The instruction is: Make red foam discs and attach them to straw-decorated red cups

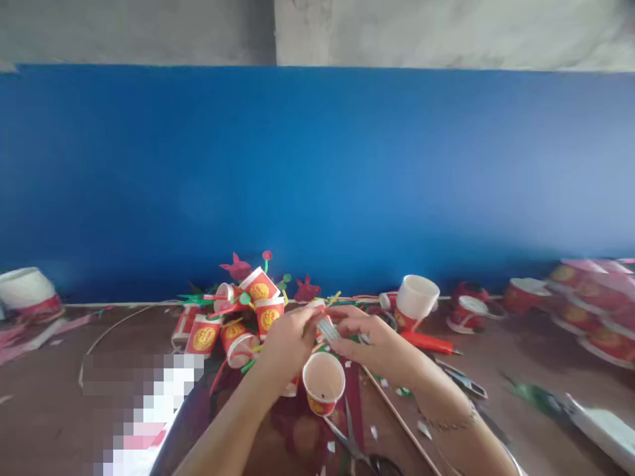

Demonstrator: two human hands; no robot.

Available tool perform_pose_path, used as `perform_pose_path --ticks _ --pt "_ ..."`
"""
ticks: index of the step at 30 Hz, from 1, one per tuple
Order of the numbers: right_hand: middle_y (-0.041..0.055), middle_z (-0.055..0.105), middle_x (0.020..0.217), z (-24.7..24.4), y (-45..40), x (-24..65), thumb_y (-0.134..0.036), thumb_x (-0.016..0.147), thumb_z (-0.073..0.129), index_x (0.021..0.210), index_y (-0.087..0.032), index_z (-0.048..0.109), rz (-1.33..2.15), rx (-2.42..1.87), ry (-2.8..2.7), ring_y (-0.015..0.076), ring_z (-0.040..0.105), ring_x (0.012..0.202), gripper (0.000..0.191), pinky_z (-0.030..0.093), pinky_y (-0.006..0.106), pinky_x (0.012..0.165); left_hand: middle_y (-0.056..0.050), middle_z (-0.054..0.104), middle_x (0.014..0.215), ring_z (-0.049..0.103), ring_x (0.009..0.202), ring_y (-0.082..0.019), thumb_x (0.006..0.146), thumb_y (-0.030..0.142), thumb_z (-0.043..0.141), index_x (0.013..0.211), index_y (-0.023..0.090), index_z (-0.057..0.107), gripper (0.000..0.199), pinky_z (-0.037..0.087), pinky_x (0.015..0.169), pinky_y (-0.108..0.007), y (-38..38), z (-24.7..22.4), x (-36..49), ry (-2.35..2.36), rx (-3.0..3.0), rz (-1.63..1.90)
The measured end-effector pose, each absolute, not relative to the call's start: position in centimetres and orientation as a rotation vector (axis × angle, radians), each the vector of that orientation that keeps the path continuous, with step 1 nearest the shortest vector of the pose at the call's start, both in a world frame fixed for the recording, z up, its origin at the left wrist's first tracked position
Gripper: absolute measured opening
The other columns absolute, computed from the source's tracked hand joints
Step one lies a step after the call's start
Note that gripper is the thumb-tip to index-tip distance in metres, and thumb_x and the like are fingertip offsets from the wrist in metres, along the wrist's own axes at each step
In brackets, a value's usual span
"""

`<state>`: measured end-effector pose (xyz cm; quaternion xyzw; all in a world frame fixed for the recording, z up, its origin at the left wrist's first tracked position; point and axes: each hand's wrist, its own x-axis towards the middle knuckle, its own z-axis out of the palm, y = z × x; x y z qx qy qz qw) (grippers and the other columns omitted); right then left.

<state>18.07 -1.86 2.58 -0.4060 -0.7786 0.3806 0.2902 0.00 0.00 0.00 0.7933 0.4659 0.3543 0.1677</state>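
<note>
My left hand point(295, 330) and my right hand point(370, 334) meet over the table, fingers curled inward. Between their fingertips is a small pale striped piece point(328, 328); its exact kind does not show. Bits of red and white at the left fingertips are mostly covered by my fingers. Just below the hands a paper cup point(324, 377), red with a yellow emblem, stands with its mouth up. Scissors point(350, 441) lie with their blades apart, points toward that cup. A thin stick point(397, 413) runs beneath my right forearm.
Decorated red paper cups point(205, 336) are heaped at left, with pink cutouts point(237, 268) above. Farther right are a white-topped cup point(417, 297), an orange-handled tool point(429, 342), a box cutter point(462, 380) and stacked cups point(595, 304). A blue wall point(317, 165) rises behind.
</note>
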Motion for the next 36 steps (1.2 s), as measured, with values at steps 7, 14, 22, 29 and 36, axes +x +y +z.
perform_pose_path --ticks 7,14,22,29,36 --pt "0.0023 0.067 0.071 0.4 -5.9 19.6 -0.026 0.080 0.053 0.080 -0.019 0.062 0.628 -1.628 -2.180 0.0177 0.062 0.065 0.012 0.044 0.027 0.060 -0.006 0.066 0.112 0.060 0.103 -0.021 0.089 0.008 0.043 0.117 0.022 0.061 0.036 0.049 0.089 -0.037 0.1 -0.2 0.1 1.232 2.510 1.112" --pt "0.0121 0.072 0.091 -7.6 -10.9 19.2 -0.027 0.062 0.069 0.091 -0.019 0.062 0.353 -1.830 -2.614 0.0321 0.069 0.080 0.031 0.050 0.029 0.059 -0.009 0.067 0.102 0.061 0.099 -0.023 0.081 0.003 0.056 0.107 0.016 0.059 0.029 0.051 0.087 -0.039 0.1 -1.5 0.9 1.186 2.537 1.253" --pt "0.0164 0.069 0.106 -6.8 -11.2 18.5 -0.006 0.059 0.057 0.108 -0.015 0.064 0.428 -2.193 -2.584 0.0330 0.067 0.092 0.050 0.052 0.033 0.071 -0.007 0.068 0.097 0.062 0.094 -0.022 0.083 0.006 0.057 0.105 0.018 0.066 0.027 0.052 0.083 -0.036 0.2 -1.7 1.1 1.222 2.672 1.151" --pt "0.0053 0.072 0.087 -5.0 -11.4 21.4 -0.011 0.058 0.051 0.084 -0.023 0.067 0.504 -2.073 -2.371 0.0264 0.067 0.085 0.033 0.042 0.028 0.065 -0.008 0.067 0.105 0.061 0.097 -0.021 0.088 0.007 0.049 0.117 0.017 0.061 0.033 0.051 0.085 -0.034 -0.2 -0.9 0.7 1.271 2.684 1.033" --pt "0.0016 0.069 0.080 -5.6 -10.9 23.3 -0.022 0.062 0.052 0.080 -0.025 0.067 0.578 -1.914 -2.392 0.0217 0.062 0.078 0.024 0.037 0.027 0.064 -0.007 0.067 0.109 0.059 0.099 -0.021 0.087 0.007 0.048 0.113 0.019 0.065 0.033 0.048 0.089 -0.034 0.0 -1.0 0.8 1.278 2.660 0.954"
